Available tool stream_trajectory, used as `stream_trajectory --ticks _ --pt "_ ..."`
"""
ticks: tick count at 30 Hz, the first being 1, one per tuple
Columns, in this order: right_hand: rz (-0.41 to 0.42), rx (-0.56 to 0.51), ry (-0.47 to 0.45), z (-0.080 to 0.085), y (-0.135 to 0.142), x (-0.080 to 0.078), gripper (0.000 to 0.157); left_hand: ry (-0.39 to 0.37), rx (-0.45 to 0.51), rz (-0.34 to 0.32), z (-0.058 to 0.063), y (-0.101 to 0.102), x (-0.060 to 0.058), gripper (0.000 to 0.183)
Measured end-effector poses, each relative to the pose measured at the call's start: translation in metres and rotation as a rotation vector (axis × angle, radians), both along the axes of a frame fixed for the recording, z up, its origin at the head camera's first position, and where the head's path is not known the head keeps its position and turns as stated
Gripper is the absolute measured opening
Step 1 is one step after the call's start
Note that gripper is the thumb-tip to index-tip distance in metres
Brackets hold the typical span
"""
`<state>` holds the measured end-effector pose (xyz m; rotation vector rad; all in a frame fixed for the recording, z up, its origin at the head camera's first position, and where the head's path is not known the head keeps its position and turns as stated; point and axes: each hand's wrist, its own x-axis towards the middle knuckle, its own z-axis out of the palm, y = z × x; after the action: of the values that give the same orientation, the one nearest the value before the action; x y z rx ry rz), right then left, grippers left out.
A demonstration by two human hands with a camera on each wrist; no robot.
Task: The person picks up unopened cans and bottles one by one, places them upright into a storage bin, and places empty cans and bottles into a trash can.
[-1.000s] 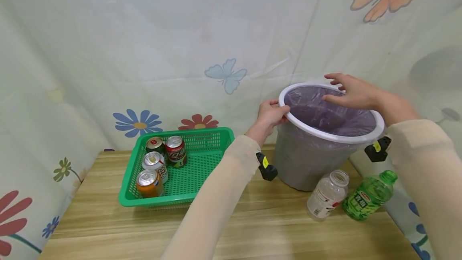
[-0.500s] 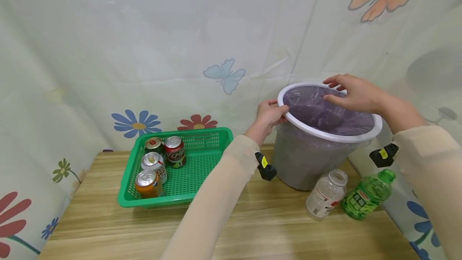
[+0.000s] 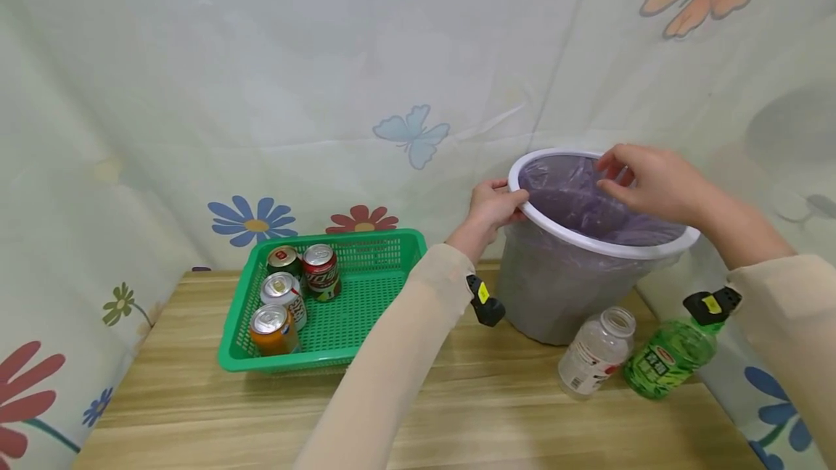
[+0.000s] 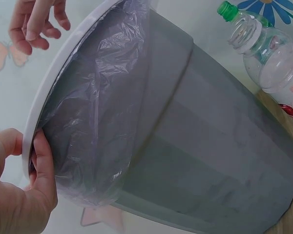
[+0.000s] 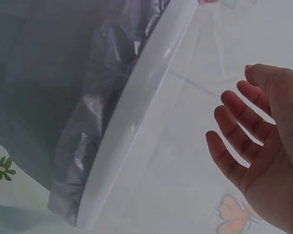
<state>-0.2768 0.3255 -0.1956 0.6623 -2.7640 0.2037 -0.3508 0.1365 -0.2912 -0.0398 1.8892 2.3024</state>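
A grey trash can (image 3: 555, 296) with a white rim ring (image 3: 597, 245) stands at the right of the table, lined with a translucent purple bag (image 3: 581, 201). My left hand (image 3: 493, 209) pinches the rim at its left side, thumb on top and fingers below it; in the left wrist view the fingers (image 4: 44, 163) press against the bag's folded-over edge. Over the can's mouth hovers my right hand (image 3: 660, 180), its fingers loosely bent and holding nothing. The right wrist view shows that hand (image 5: 268, 141) apart from the rim.
In front of the can stand a clear plastic bottle (image 3: 596, 354) and a green drink bottle (image 3: 669, 357), both uncapped or partly hidden at the top. On the left of the wooden table (image 3: 457, 412), a green basket (image 3: 353, 318) holds several drink cans (image 3: 274, 330). Printed curtains hang behind.
My right hand has shifted slightly right and lower over the can's mouth, its fingers bending a little more. My left hand keeps its hold on the rim.
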Motion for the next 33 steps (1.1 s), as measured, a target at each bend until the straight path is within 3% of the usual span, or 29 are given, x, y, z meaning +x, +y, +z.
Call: stream_trajectory --ticks 5,16,33 --pt "0.005 0.022 0.056 -0.006 0.001 0.009 0.016 0.001 -0.004 -0.005 0.0 0.002 0.0 0.044" --pt "-0.002 0.007 0.084 -0.019 0.007 0.033 0.014 0.018 0.022 -0.012 -0.003 0.003 0.0 0.046" --pt "0.031 -0.051 0.19 -0.039 0.02 0.064 0.02 0.01 0.003 -0.003 -0.003 0.004 -0.001 0.045"
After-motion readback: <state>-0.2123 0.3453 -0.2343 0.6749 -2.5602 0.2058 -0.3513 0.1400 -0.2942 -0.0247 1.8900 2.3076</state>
